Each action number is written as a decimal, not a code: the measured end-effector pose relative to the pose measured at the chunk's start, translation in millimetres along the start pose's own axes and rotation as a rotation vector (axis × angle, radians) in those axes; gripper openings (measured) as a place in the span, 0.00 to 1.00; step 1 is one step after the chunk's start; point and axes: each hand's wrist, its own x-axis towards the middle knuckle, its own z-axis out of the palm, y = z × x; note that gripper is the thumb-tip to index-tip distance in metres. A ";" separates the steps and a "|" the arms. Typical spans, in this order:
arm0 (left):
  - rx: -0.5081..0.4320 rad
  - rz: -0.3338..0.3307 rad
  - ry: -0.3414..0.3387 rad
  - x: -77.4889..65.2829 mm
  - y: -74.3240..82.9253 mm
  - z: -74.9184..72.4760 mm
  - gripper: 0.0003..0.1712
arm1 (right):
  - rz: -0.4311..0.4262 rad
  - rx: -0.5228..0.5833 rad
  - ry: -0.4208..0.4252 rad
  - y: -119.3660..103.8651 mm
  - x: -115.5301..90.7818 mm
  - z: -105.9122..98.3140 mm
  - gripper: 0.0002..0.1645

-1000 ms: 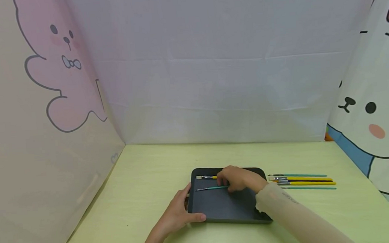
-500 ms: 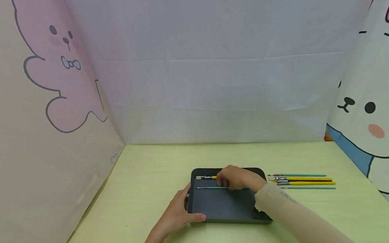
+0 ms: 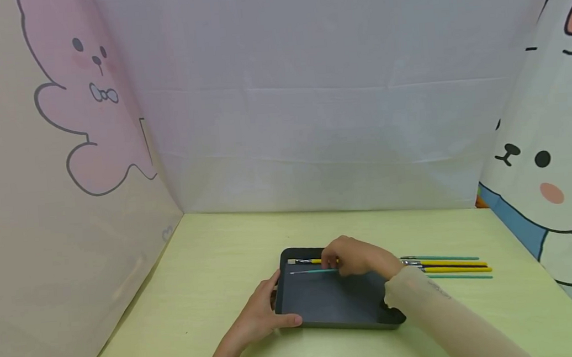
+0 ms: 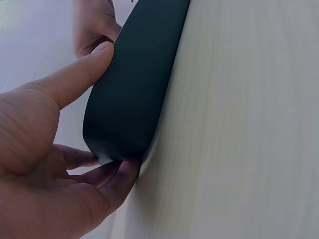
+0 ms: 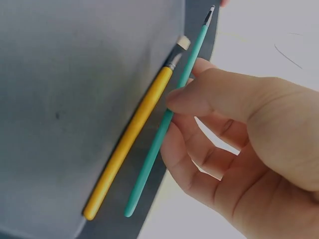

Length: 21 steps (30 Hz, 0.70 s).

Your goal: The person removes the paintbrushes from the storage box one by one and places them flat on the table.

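Two bare hands work at a shallow, dark grey tray (image 3: 324,303) with rounded corners, set on a pale yellow-green desk (image 3: 213,283). Over the tray's far half, the right hand (image 3: 353,257) pinches a teal brush (image 5: 156,147) between thumb and fingers. This brush is slim, with a smooth, blunt-ended handle, a short metal collar and a small, narrow tip pointing toward the tray's left side; whether it touches the tray floor cannot be told. Beside it, a yellow brush (image 5: 133,134) lies inside the tray, along its far wall. Its handle is thicker, its collar shiny, its bristles cream and cut flat. The left hand (image 3: 255,313) grips the tray's near left corner, thumb on the near rim and fingers curled about the end. Just right of the tray, a row of loose brushes (image 3: 461,269), some yellow-handled and some teal-handled, lies roughly parallel on the desk.
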 end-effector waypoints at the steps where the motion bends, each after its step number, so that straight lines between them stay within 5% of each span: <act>1: 0.000 -0.001 0.001 -0.1 -0.1 0.1 0.73 | -0.014 -0.003 0.007 0.1 -2.2 -2.5 0.22; 12: 0.007 0.007 0.001 -0.5 0.0 -0.4 0.73 | -0.080 0.033 0.075 15.5 -33.8 -23.0 0.26; 21: 0.008 -0.010 -0.002 -0.3 0.8 -0.5 0.73 | -0.021 0.079 0.114 28.7 -73.6 -37.8 0.25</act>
